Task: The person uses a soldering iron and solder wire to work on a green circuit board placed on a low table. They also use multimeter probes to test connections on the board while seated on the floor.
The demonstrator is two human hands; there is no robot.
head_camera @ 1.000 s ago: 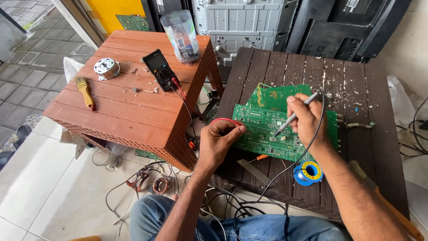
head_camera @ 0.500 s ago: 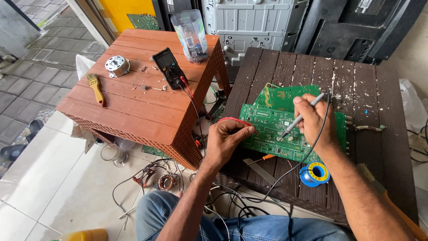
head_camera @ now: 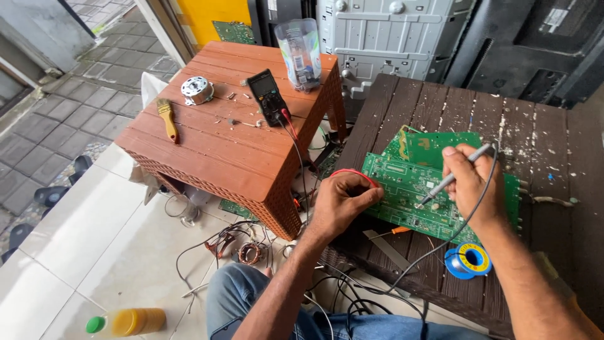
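Paintbrush (head_camera: 167, 119) and multimeter (head_camera: 267, 96) sit parked on the reddish table (head_camera: 207, 151), meter face up for reading. Left hand (head_camera: 343, 201) closed on the red lead (head_camera: 352, 172) at the green circuit board's (head_camera: 409, 189) nine o'clock edge, steadying it. Right hand (head_camera: 475, 179) pinches the grey probe (head_camera: 450, 179) pen-style, tip down on the board. Solder spool (head_camera: 469, 259) waits at five o'clock

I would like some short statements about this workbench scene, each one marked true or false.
1. The right hand holds a thin grey probe on the green circuit board. True.
2. The left hand holds the paintbrush. False: the brush lies alone on the reddish table.
3. The multimeter lies on the reddish table. True.
4. The solder spool is red. False: it is blue and yellow.
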